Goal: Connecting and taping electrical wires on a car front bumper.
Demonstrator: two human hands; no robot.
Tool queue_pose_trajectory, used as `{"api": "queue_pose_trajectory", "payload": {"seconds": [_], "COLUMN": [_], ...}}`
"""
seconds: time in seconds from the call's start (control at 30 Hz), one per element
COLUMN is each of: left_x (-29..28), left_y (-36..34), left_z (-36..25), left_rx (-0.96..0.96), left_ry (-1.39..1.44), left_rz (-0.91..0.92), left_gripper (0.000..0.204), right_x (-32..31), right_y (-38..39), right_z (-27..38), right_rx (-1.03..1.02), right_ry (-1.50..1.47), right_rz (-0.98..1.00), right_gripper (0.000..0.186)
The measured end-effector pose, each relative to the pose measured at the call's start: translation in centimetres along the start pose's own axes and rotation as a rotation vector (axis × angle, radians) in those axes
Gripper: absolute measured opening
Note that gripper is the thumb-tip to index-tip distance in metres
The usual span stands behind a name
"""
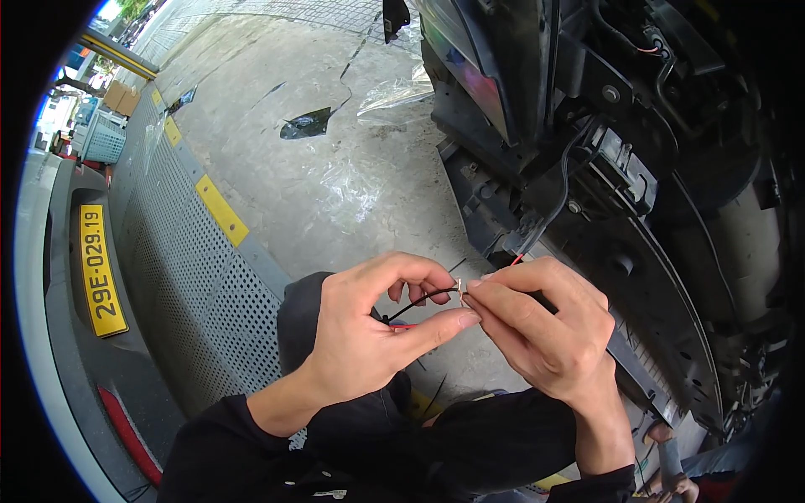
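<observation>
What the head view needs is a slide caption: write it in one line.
Left hand and right hand at work on thin wires beside exposed car parts.

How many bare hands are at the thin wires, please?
2: the left hand, at the left of the wires, and the right hand, pinching at them from the right.

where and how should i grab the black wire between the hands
Probably best pinched lightly on the insulated, arched stretch of the black wire, just left of the bare strands, coming from the left with the left hand. That curve shows uncovered there, while the right hand crowds the strands from the right.
</observation>
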State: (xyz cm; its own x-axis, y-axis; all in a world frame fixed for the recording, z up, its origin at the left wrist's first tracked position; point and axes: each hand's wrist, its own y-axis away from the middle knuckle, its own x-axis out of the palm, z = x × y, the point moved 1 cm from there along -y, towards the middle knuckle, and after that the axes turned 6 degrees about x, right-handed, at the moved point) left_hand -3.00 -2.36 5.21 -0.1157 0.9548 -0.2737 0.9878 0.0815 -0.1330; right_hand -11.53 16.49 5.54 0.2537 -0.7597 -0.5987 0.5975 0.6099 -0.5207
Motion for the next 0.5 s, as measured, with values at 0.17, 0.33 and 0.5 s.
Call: {"api": "queue_pose_trajectory", "payload": {"seconds": [0.17, 0.33, 0.5], "left_x": [0.4, 1.0, 1.1], "left_y": [-0.4, -0.4, -0.5], "left_z": [0.1, -0.1, -0.2], "left_rx": [0.210, 0.255, 0.282], "left_ry": [-0.208, -0.299, -0.334], "left_rz": [-0.024, -0.059, -0.061], "left_gripper": [0.029, 0.023, 0.023], "right_x": [-0.8, -1.4, -1.6], "right_y": [-0.3, -0.4, -0.6], "right_z": [0.0, -0.1, -0.1], "right_rx": [0.049, 0.061, 0.050], "right_ry": [-0.004, -0.025, -0.012], "right_rz": [0.083, 0.183, 0.208], "right_gripper": [0.036, 0.041, 0.041]}}
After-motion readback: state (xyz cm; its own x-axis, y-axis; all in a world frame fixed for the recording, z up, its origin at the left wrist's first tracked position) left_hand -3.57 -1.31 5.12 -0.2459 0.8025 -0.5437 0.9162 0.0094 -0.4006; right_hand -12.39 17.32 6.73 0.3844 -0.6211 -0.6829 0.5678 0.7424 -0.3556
